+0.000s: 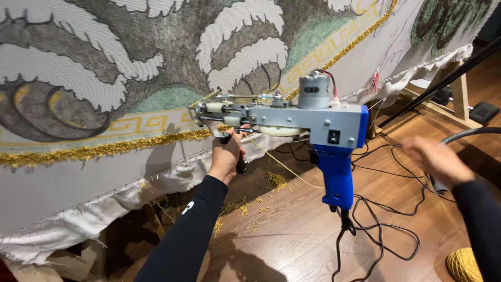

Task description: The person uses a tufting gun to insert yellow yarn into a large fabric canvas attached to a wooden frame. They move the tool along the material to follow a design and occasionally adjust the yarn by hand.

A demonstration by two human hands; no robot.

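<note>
Single head-worn view, angled down and forward, close on stretched cloth (pixel 78 172) and wooden floor (pixel 292 230).

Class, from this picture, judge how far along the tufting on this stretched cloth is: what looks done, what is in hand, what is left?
Done: grey, white and green pile fills the upper stretched backing cloth, and a gold yarn border runs along it. In hand: the left hand grips the front handle of the blue tufting gun at that border; the blurred right hand is off it. Left: the bare strip below the border.

Warm indoor light, right hand (pixel 436 159) blurred (motion)
</note>
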